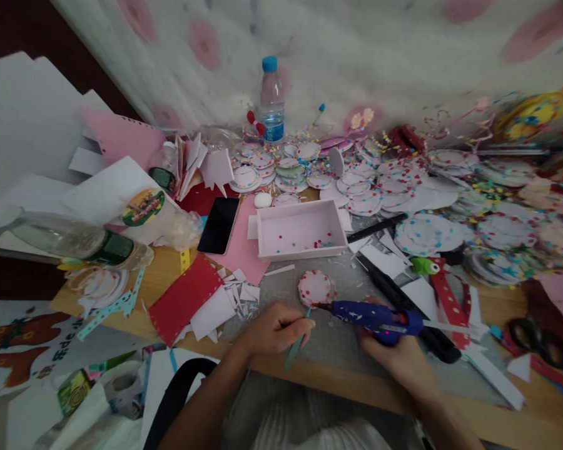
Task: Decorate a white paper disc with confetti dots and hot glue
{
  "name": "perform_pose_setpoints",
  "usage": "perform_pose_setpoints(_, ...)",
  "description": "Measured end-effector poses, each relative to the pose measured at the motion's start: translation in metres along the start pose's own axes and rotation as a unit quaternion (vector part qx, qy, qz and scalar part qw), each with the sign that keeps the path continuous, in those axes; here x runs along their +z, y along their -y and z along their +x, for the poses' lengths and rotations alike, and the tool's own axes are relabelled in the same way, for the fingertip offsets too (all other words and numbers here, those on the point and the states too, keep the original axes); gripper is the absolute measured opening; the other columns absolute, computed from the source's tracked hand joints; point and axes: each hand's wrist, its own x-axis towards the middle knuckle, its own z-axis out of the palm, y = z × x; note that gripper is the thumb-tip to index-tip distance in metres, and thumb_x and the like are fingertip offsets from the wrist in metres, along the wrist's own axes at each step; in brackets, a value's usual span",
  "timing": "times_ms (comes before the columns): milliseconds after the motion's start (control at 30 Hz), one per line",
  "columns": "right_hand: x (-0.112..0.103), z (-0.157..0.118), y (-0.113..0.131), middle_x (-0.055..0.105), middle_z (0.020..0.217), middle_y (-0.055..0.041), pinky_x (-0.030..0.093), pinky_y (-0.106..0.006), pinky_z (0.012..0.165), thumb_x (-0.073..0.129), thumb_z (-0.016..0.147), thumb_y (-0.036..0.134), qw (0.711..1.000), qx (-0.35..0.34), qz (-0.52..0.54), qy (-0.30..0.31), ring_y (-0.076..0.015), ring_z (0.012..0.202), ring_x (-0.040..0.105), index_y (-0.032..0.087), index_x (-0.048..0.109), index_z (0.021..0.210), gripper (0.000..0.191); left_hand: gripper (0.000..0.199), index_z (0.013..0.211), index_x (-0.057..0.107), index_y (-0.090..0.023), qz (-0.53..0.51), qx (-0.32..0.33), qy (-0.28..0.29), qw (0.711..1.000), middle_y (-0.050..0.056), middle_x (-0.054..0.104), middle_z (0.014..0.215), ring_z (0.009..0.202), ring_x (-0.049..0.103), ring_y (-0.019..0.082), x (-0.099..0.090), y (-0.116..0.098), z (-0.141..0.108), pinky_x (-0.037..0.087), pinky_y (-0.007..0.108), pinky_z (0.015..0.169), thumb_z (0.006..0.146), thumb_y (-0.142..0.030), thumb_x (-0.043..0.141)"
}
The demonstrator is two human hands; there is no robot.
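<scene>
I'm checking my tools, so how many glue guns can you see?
1. The blue glue gun is in the right hand, pointed toward the round decorated piece. Others could be hidden.

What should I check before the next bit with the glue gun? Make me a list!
1. Blue glue gun held firmly: ok, it is in the right hand.
2. Nozzle at the round dotted piece: ok, it points at the near edge.
3. Thin green stick in hand: ok, the left hand holds it.
4. Fingers well away from the nozzle: not ok, I think; the left hand's fingertips look quite close.
5. Glue hot: cannot tell; a red light shows, but heat can't be seen.
6. Water bottle capped: ok, its blue cap is on.
</scene>
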Motion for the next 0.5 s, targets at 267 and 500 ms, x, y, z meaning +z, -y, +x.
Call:
perform_pose_setpoints(267, -0.0013, 0.0013, 0.0009, 0.059, 0.062, 0.0026, 0.046, -0.024, 0.047, 0.057, 0.067, 0.025, 1.000, 0.008, -0.005, 0.021, -0.0161, 0.052, 0.055, 0.024, 0.057, 0.078, 0.012, 0.067, 0.053, 0.054, -0.014, -0.012, 0.007, 0.003, 1.000, -0.003, 0.040, 0.046, 0.044, 0.037, 0.008, -0.0007, -0.0022, -0.0002, 0.028, 0.021, 0.047, 0.089, -0.067, 0.032)
perform_pose_setpoints(500, 0.0052, -0.0016, 0.0045, 0.063, 0.066, 0.0014, 0.050, -0.026, 0.053, 0.059, 0.068, 0.027, 1.000, -0.010, -0.012, 0.015, -0.0185, 0.058, 0.060, 0.023, 0.057, 0.079, 0.012, 0.069, 0.054, 0.055, -0.015, -0.021, 0.020, 0.007, 1.000, -0.001, 0.043, 0.047, 0.045, 0.039, 0.009, -0.0019, -0.0024, -0.0002, 0.030, 0.022, 0.050, 0.089, -0.069, 0.030)
